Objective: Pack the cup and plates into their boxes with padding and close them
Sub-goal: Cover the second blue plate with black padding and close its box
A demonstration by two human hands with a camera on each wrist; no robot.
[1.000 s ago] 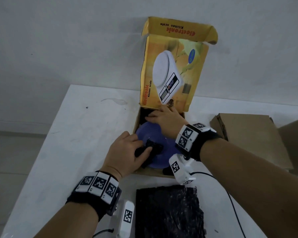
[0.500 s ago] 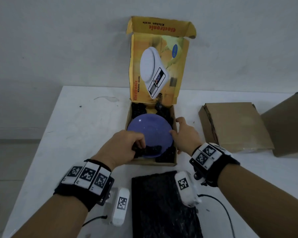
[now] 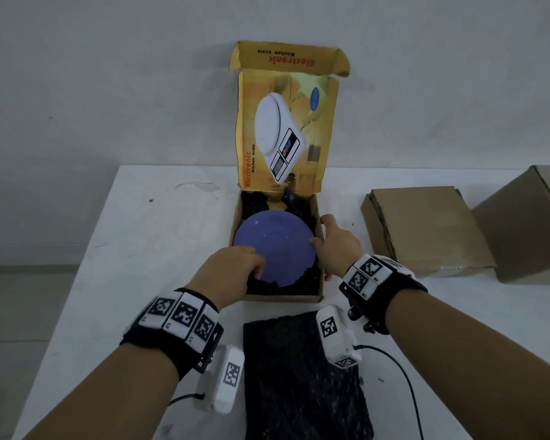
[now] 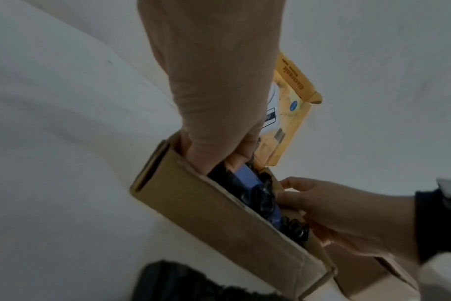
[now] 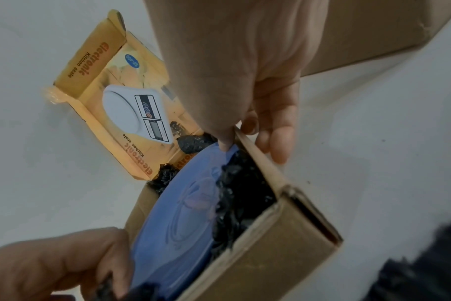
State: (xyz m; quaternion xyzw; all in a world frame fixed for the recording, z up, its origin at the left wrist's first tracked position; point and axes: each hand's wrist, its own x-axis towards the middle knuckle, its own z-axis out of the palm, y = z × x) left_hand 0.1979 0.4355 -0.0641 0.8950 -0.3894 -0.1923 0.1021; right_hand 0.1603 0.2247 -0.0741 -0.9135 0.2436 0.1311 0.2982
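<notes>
A blue plate lies in the open yellow kitchen-scale box on crumpled black padding; the box lid stands upright behind. My left hand is at the near-left corner, its fingers curled on black padding at the plate's edge. My right hand straddles the right wall, thumb on the plate rim and fingers outside. In the right wrist view the thumb tip meets the plate beside the padding. The left wrist view shows the box wall and a sliver of plate.
A flat sheet of black padding lies on the white table just in front of the box. Two shut brown cardboard boxes sit to the right, a flat one and a taller one. A wall stands behind.
My right hand has drawn back from the far end of the box to its right wall. My left hand has moved the black padding from over the plate down to its near-left edge.
</notes>
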